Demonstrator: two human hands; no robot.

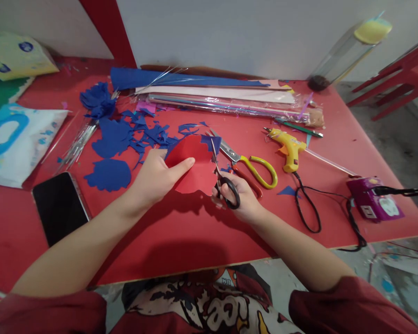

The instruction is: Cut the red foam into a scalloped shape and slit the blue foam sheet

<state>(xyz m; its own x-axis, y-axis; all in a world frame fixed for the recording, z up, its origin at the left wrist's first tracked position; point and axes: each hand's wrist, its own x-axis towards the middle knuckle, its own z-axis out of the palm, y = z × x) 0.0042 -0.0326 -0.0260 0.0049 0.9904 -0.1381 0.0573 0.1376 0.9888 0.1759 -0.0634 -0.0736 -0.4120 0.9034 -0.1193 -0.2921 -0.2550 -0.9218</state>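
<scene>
The left hand (156,178) pinches a red scalloped piece (195,169) and the blue sheet (214,144) behind it, thumb on top, its other fingers mostly hidden; the right hand (244,199) grips black-handled scissors (232,185) by the loops, blades at the blue edge just right of the red piece. Since that single thumb seems to do most of the holding, the likeliest fault is the two layers sliding apart, leaving the outline crooked; a blade straying inward could also nick the red rim. Just beyond the right hand, yellow-handled scissors (242,160) lie close enough on the tabletop (251,246) to snag the sheet if it turns. Blue scraps (153,134) beyond the left hand could mix with any new offcuts.
</scene>
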